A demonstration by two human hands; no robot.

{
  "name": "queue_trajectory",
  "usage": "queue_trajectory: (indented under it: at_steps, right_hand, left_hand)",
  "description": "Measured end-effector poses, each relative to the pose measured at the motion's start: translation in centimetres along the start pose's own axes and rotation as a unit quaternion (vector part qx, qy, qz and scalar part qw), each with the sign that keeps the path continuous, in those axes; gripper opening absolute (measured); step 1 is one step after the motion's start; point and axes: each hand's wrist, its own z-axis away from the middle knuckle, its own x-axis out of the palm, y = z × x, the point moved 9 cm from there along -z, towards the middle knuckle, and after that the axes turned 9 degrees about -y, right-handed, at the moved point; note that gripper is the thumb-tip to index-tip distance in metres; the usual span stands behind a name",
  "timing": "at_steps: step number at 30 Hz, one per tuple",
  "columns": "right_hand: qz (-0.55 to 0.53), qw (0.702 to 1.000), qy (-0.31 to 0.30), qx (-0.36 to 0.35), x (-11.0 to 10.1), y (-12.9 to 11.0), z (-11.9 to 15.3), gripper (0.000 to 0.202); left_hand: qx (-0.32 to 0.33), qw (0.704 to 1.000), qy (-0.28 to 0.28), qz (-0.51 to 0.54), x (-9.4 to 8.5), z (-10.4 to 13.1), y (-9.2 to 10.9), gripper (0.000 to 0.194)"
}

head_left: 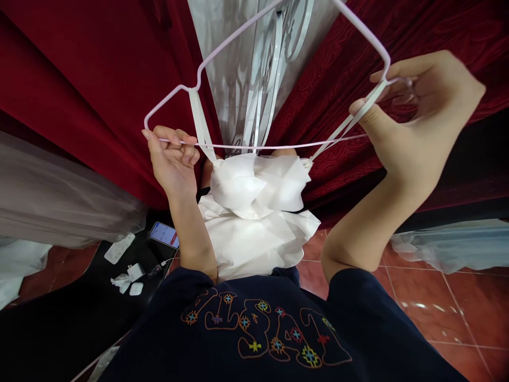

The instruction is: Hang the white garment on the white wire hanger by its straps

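Observation:
A pale pink clothes hanger is held up in front of me, its top cut off by the upper edge of the view. From it hangs a white strappy garment, one thin strap in the left notch and the other at the right notch. My left hand is closed around the hanger's lower left corner. Thumb and fingers of my right hand pinch at the right strap beside the notch, with the hanger's right end behind them. The garment's lower part lies over my lap.
Red curtains hang on both sides of a grey sheer with white metalwork. At lower left, a black surface holds a lit phone, a white charger and small white items. Red floor tiles show at right.

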Motion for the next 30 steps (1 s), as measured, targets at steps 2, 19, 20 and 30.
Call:
queue_trajectory:
  at_steps: [2,19,20,30]
  right_hand:
    - [0.02,1.0,0.002,0.004,0.3,0.1,0.2,0.037]
    - [-0.134,0.989,-0.046,0.038,11.7,-2.4,6.5,0.023]
    - [-0.138,0.989,-0.028,0.04,11.7,-2.1,6.5,0.022]
    - [-0.135,0.989,0.015,0.064,12.9,-1.0,7.1,0.025]
  left_hand:
    - [0.003,1.0,-0.009,0.002,0.1,0.1,0.0,0.069]
    - [-0.029,0.998,-0.016,-0.046,0.3,0.9,-1.1,0.067]
    - [-0.038,0.998,-0.021,-0.041,0.3,1.0,-1.4,0.067]
    - [-0.152,0.934,-0.236,-0.223,4.4,4.4,-1.1,0.039]
